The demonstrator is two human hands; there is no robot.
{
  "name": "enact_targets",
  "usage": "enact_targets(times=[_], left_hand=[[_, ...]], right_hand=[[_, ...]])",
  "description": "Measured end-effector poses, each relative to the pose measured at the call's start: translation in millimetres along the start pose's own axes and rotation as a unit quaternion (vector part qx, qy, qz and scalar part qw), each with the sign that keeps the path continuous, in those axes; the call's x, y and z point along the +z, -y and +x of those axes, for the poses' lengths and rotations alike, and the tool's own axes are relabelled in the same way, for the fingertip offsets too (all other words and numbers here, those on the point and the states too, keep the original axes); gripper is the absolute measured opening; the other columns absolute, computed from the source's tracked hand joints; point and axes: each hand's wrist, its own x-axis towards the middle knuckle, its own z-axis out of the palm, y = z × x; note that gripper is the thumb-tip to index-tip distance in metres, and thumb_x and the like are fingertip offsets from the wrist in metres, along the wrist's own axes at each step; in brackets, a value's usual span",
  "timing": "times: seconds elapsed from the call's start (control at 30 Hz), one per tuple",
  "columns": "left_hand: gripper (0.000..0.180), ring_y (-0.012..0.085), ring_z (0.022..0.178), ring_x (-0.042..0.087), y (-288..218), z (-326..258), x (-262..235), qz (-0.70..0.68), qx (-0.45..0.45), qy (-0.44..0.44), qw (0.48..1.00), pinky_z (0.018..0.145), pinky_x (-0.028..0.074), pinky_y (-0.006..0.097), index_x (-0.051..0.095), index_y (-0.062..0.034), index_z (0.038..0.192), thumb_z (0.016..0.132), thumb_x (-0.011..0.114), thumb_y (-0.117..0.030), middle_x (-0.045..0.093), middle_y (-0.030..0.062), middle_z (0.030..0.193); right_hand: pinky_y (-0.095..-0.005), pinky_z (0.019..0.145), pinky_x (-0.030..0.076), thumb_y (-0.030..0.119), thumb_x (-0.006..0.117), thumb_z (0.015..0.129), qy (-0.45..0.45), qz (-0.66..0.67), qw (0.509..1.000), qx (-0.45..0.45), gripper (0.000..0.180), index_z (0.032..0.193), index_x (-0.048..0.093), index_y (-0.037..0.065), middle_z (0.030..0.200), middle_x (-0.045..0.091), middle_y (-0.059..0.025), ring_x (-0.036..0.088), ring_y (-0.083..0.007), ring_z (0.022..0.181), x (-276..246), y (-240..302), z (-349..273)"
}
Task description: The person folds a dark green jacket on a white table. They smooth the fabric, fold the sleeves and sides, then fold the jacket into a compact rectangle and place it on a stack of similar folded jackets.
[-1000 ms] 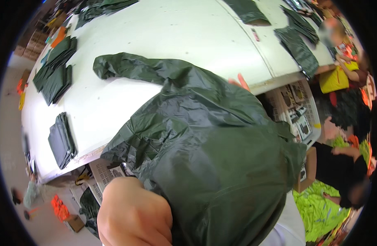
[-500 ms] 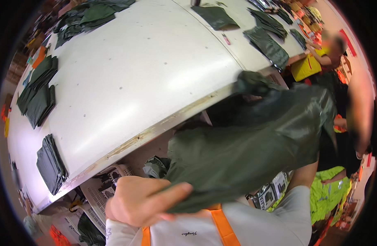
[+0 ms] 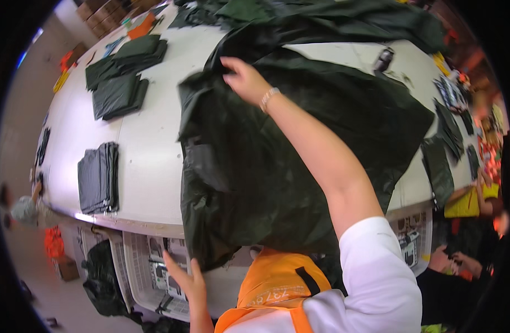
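Observation:
A dark green rain jacket [image 3: 299, 139] lies spread over the white table [image 3: 149, 177], its lower part hanging past the near edge. One long sleeve [image 3: 344, 25] stretches across the far side. My right hand [image 3: 246, 82] reaches over to the jacket's upper left part, thumb and fingers apart against the fabric. Beside the jacket's lower left corner is my left hand [image 3: 189, 284], thumb and fingers spread, holding nothing. Whether its thumb touches the hanging cloth is unclear.
Folded dark green garments [image 3: 119, 94] and another folded stack [image 3: 98, 177] sit at the left. A dark bottle-like object [image 3: 384, 60] stands beyond the jacket. White plastic baskets [image 3: 134, 277] are under the near edge. A co-worker's hands [image 3: 457, 258] show at the right.
The jacket has gone from being held up before me to lying across the table. My left hand has let go of it. My right hand, hidden before, now shows on top. The view has turned.

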Motion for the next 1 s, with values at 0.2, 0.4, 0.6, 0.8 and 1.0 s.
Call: enact_targets(times=[0.2,0.4,0.6,0.8,1.0], left_hand=[[0.08,0.039,0.134,0.026,-19.6,120.5,113.5,0.146,0.168,0.093,0.971,0.109,0.019,0.051,0.032,-0.0006,0.139,0.074,0.07,-0.028,0.03,0.0204,0.144],[0.079,0.0346,0.133,0.029,75.7,261.3,123.1,0.31,0.104,-0.021,0.945,0.107,0.02,0.054,0.035,-0.0119,0.14,0.074,0.067,-0.042,0.032,0.0135,0.146],[0.069,0.0298,0.126,0.039,121.6,345.0,95.5,0.483,-0.028,-0.16,0.86,0.104,0.029,0.049,0.032,-0.0167,0.141,0.079,0.063,-0.019,0.039,0.0152,0.139],[0.064,0.0366,0.12,0.046,47.4,448.6,147.8,0.258,0.101,-0.109,0.955,0.1,0.036,0.043,0.038,-0.0003,0.134,0.079,0.063,-0.02,0.049,0.0237,0.128],[0.09,0.0362,0.129,0.038,-58.8,541.9,292.2,0.211,0.012,0.06,0.976,0.108,0.026,0.046,0.031,-0.0057,0.142,0.078,0.053,-0.066,0.043,0.0227,0.137]], right_hand=[[-0.0481,0.087,0.041,0.022,0.073,0.069,-0.019,-0.521,0.849,0.089,0.056,0.121,0.052,0.011,0.125,0.048,-0.0171,0.045,-0.0364,0.113,-53.6,-56.2,-156.3],[-0.0538,0.109,0.017,0.038,0.052,0.089,0.087,-0.608,0.749,0.249,0.065,0.145,0.028,0.017,0.151,0.023,-0.0093,0.018,-0.0331,0.139,-185.8,-140.3,-229.6],[-0.0471,0.108,0.024,0.042,0.044,0.095,0.08,-0.613,0.75,0.236,0.053,0.139,0.039,0.014,0.146,0.034,-0.0101,0.032,-0.0302,0.133,-259.5,-193.1,-164.4],[-0.0372,0.099,0.038,0.045,0.058,0.087,-0.192,-0.523,0.756,0.344,0.062,0.126,0.05,-0.003,0.124,0.053,-0.0247,0.051,-0.033,0.116,-402.0,-290.4,-111.3],[-0.0323,0.089,0.043,0.032,0.069,0.081,-0.175,-0.288,0.836,0.434,0.056,0.121,0.052,-0.004,0.116,0.059,-0.0156,0.057,-0.0239,0.103,-403.3,-303.6,-59.5]])
